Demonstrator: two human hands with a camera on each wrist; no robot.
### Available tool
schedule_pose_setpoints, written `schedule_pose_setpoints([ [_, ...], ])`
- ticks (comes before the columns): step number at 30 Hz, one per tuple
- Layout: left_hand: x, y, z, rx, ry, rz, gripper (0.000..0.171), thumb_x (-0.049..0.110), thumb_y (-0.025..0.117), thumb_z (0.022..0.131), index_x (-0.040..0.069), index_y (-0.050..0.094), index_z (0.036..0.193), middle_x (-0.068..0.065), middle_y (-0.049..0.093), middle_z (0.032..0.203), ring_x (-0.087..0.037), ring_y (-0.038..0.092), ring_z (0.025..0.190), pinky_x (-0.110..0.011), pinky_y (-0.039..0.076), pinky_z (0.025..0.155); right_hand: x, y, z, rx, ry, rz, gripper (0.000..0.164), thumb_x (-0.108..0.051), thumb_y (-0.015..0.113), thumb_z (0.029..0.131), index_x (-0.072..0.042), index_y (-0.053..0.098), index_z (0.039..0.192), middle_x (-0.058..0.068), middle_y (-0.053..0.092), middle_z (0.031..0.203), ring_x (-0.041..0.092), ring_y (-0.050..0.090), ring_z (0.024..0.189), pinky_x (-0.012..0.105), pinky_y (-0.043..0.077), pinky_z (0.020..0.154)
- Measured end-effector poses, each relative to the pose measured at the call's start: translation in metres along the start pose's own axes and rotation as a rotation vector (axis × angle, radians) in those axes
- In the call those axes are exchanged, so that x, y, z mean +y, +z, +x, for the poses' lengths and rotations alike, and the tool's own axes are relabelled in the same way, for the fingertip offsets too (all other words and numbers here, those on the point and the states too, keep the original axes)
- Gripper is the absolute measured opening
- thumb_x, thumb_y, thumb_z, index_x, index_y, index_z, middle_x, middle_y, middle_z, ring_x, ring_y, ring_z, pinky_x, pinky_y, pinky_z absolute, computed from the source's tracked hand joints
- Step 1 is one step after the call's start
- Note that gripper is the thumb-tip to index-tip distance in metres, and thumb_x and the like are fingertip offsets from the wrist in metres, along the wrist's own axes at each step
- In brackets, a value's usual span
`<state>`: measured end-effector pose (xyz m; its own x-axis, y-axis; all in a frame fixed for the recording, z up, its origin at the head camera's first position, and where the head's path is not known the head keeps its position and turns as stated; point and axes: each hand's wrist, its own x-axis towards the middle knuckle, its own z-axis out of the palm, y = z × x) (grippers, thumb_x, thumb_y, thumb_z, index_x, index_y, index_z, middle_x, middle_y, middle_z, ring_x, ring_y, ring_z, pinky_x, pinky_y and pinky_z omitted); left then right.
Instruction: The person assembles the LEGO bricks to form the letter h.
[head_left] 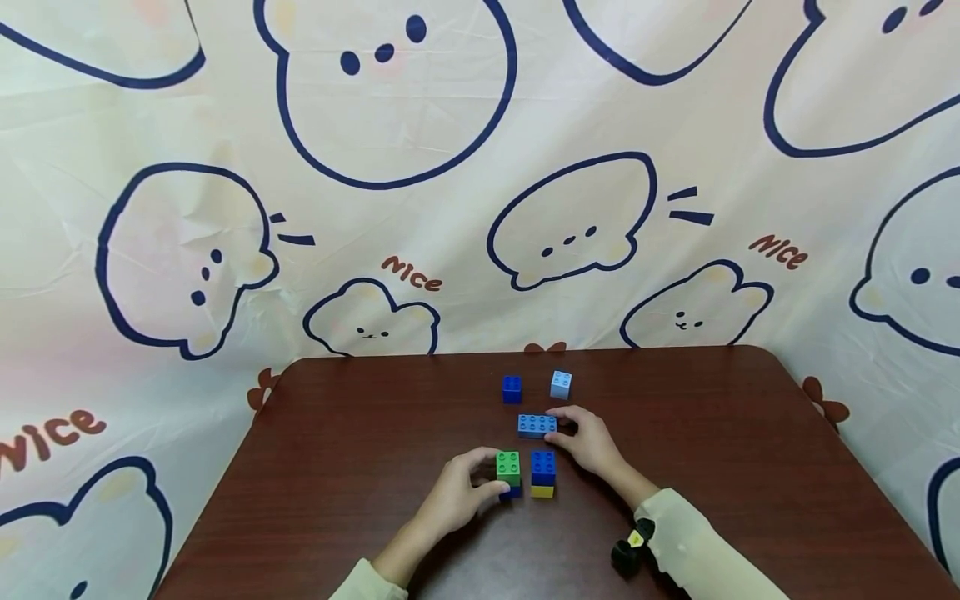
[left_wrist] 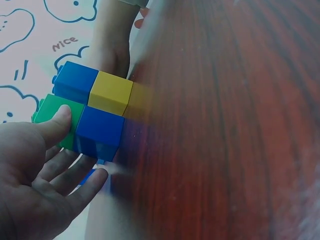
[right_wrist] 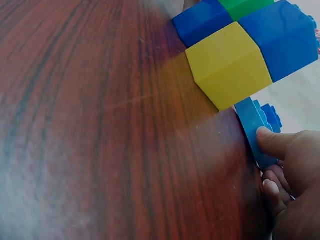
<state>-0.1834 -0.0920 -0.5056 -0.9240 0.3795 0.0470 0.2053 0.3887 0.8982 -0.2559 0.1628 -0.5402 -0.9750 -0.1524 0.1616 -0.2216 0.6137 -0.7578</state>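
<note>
My left hand (head_left: 452, 497) holds a green building brick (head_left: 508, 468) between thumb and fingers; that brick is stacked on a dark blue brick (left_wrist: 101, 129). In the left wrist view the thumb presses the green side. Just right of this stack stands another, a blue brick (head_left: 543, 467) on a yellow brick (right_wrist: 230, 67), with a narrow gap between them in the head view. Behind both stacks, my right hand (head_left: 591, 443) pinches the right end of a long medium-blue brick (head_left: 533, 426), which lies flat, studs up, on the table.
Farther back on the brown wooden table (head_left: 360, 467) sit a small dark blue brick (head_left: 512, 389) and a light blue brick (head_left: 561, 384), apart from each other. A cartoon-printed cloth (head_left: 465, 325) hangs behind the table. A dark strapped device (head_left: 628, 554) sits by the right sleeve.
</note>
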Motion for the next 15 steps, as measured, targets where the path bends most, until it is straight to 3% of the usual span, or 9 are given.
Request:
schedule_pose_setpoints([
  [15, -0.0029, -0.0008, -0.0003, 0.003, 0.016, -0.001, 0.037, 0.01, 0.078, 0.091, 0.003, 0.066, 0.125, -0.01, 0.07, 0.115, -0.024, 0.069, 0.098, -0.025, 0.056, 0.076, 0.0031, -0.0066, 0.003, -0.042, 0.069, 0.089, 0.029, -0.024, 0.079, 0.091, -0.017, 0.075, 0.119, -0.003, 0.072, 0.105, 0.015, 0.063, 0.095, 0.044, 0.054, 0.09],
])
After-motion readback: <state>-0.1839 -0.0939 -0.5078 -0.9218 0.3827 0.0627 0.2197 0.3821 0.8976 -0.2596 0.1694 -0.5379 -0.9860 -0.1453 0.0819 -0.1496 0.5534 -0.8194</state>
